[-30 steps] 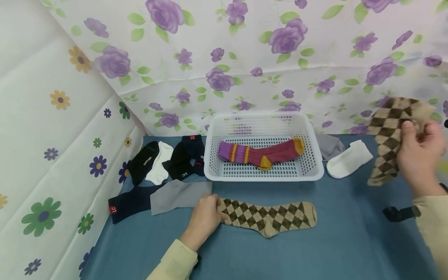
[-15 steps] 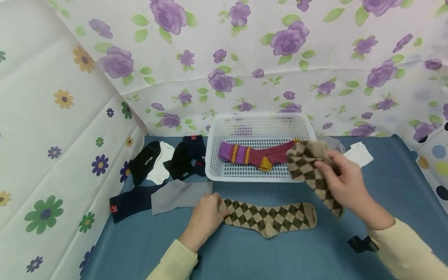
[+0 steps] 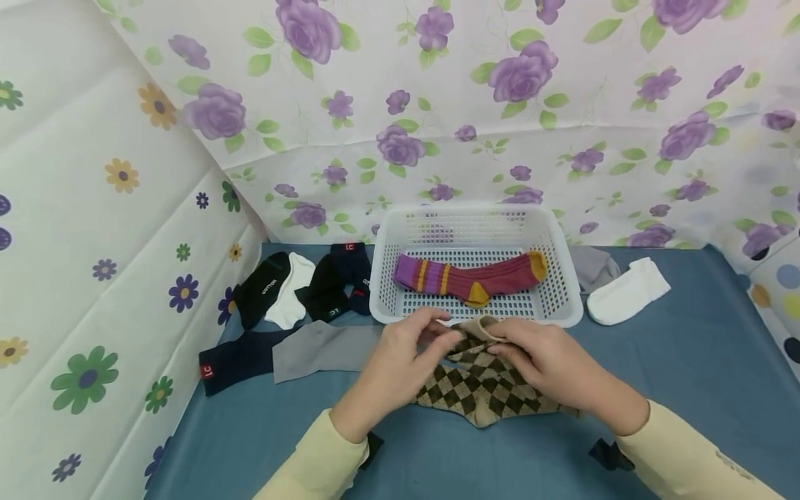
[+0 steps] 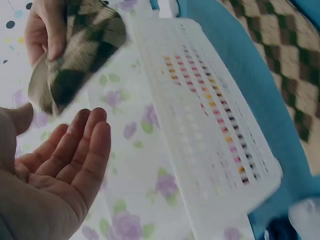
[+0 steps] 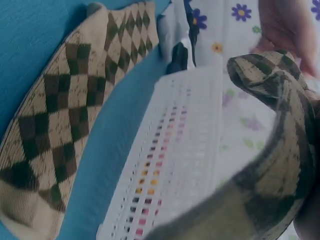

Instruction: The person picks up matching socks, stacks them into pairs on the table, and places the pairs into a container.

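My right hand (image 3: 556,361) pinches a beige-and-brown argyle sock (image 5: 265,185) near its beige end, in front of the basket. My left hand (image 3: 400,361) reaches up beside that sock; in the left wrist view its fingers are spread and loosely bent, palm bare, just below the sock. Under both hands, a matching argyle sock (image 3: 459,396) lies flat on the blue cloth, toe to the right, its left end hidden by my left hand. Behind my hands stands a white perforated basket (image 3: 382,278) holding a maroon and purple sock (image 3: 462,278) with yellow stripes.
Left of the basket lie a black sock (image 3: 262,288), a white sock (image 3: 290,292) and other dark socks. A grey sock (image 3: 325,351) overlaps a navy sock (image 3: 240,364). At the right lie another grey sock (image 3: 590,267) and a white sock (image 3: 628,292). Flowered sheets wall the back and sides.
My right hand has brought the held argyle sock from the far right to the middle, over the flat one. My left hand has let go of the flat sock's end and lifted toward it.
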The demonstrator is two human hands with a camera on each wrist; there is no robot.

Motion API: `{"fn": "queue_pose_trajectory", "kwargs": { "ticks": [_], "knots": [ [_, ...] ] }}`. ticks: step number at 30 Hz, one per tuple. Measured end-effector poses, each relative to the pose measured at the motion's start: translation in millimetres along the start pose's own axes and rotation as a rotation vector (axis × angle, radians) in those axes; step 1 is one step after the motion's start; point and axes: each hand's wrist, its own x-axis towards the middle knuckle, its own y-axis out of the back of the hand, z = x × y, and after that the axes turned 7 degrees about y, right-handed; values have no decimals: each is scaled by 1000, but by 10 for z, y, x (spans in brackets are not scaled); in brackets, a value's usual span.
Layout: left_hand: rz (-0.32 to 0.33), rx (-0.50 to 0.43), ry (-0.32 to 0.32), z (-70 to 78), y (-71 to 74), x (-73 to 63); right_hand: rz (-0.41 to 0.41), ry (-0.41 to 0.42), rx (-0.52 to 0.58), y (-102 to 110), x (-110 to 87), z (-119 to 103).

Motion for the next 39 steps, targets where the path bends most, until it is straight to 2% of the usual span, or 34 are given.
{"fn": "queue_pose_trajectory", "kwargs": {
  "ticks": [4, 7, 9, 15, 20, 25, 29, 32, 35, 39],
  "knots": [
    [-57, -20, -68, 54, -67, 53, -14, 52, -17, -82, 17, -36],
    [-42, 15, -132, 47, -101, 75, -14, 33, -3, -116, 3, -38],
    [-18, 17, -139, 39, -110, 79, -12, -11, 8, -116, -19, -36],
    [82, -42, -70, 1, -95, 89, -42, -156, 46, -47, -95, -25],
    [161, -124, 6, -32, -58, 102, -69, -179, 10, -3, -144, -13],
    [203, -220, 66, -102, -26, 91, -89, -190, -46, 39, -197, -1],
    [223, -261, 89, -157, 1, 75, -70, -176, -82, 73, -225, 26],
    [236, -326, 118, -150, 31, 64, -36, -139, -106, 86, -238, 60],
    [244, -398, 139, -78, 78, 45, 0, -86, -104, 88, -258, 90],
    [237, -446, 146, 22, 144, 19, 63, -1, -76, 81, -288, 126]
  ]
}}
